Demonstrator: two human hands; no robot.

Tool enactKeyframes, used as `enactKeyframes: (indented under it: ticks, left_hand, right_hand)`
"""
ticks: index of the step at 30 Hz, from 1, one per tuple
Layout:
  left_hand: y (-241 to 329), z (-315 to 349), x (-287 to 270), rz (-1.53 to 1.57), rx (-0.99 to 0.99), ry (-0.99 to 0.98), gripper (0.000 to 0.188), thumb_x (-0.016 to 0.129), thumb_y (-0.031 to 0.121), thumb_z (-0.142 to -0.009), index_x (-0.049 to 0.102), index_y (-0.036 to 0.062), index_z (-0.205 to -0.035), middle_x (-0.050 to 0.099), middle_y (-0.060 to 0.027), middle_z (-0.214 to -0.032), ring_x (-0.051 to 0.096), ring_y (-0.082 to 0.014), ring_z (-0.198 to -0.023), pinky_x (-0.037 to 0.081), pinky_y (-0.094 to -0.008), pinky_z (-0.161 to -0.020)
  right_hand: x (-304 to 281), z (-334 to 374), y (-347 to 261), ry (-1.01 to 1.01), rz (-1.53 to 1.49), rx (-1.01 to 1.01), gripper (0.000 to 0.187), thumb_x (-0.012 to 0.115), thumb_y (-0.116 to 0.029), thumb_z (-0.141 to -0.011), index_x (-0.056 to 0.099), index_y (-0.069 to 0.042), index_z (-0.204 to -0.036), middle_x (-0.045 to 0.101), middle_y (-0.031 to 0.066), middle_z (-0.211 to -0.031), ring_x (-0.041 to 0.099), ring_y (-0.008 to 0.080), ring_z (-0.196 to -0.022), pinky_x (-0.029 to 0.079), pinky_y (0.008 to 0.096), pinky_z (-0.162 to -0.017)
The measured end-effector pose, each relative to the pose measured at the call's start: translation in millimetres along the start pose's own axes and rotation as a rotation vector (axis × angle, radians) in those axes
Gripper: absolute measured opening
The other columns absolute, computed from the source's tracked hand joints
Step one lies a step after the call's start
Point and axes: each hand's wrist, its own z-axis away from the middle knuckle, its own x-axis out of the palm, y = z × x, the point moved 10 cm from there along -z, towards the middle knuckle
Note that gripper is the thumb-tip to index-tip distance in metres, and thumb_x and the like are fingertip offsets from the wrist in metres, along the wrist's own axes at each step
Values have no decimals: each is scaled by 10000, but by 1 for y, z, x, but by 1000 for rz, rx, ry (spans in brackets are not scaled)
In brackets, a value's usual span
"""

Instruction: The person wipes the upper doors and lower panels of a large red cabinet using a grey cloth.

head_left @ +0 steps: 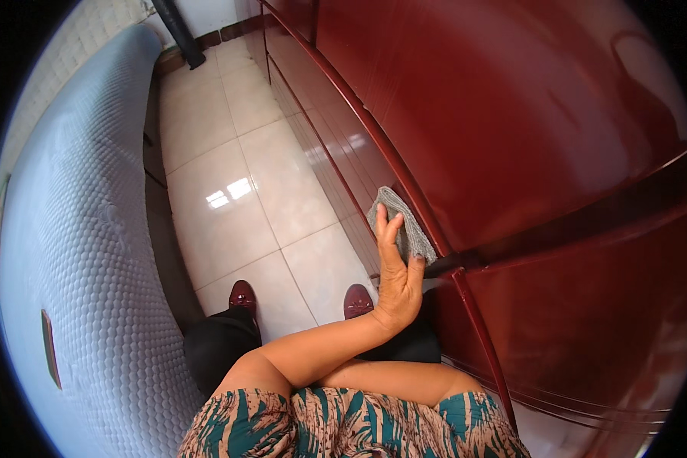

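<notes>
One hand in view — my left hand (395,275), palm flat, fingers spread, pressing a grey cloth (404,225) against the dark red cabinet (511,130) front beside its raised trim, not clenched. Cloth looks soft, light, limp — best pinned under the palm or pinched at a fold. Right hand not visible.

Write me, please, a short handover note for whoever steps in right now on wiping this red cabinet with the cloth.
Left hand: flat, fingers spread, pressing the grey cloth against the edge of the glossy red cabinet, near the seam between two panels.
Right hand: out of sight; only its forearm crosses low in front of the body.
Surroundings: tiled floor below, mattress to the left.
Done: cannot be judged; the cabinet looks shiny everywhere.
Left: probably the edge and the lower panel.
</notes>
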Motion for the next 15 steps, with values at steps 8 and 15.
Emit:
enactKeyframes:
  ticks: [8, 15]
  left_hand:
    - [-24, -58, -20, -208, 152, 92, 576, 334, 200, -970, 155, 49, -1496, 56, -193, -1568, 30, -362, -1453, 55, -459, -1159]
    - [-60, -172, -71, -207, 83, 134, 558, 275, 276, -1011, 127, 75, -1510, 53, -195, -1567, 51, -321, -1456, 85, -383, -1168]
  right_hand:
    - [-11, -15, -7, -146, 87, 91, 442, 457, -256, -924, 497, -87, -1331, 445, 145, -1415, 362, 266, -1338, 275, 335, -1105]
    - [-22, -5, -39, 401, 742, -328, 118, 544, -170, -789, 621, -82, -779, 559, 78, -670, 615, 246, -580, 450, 372, -523]
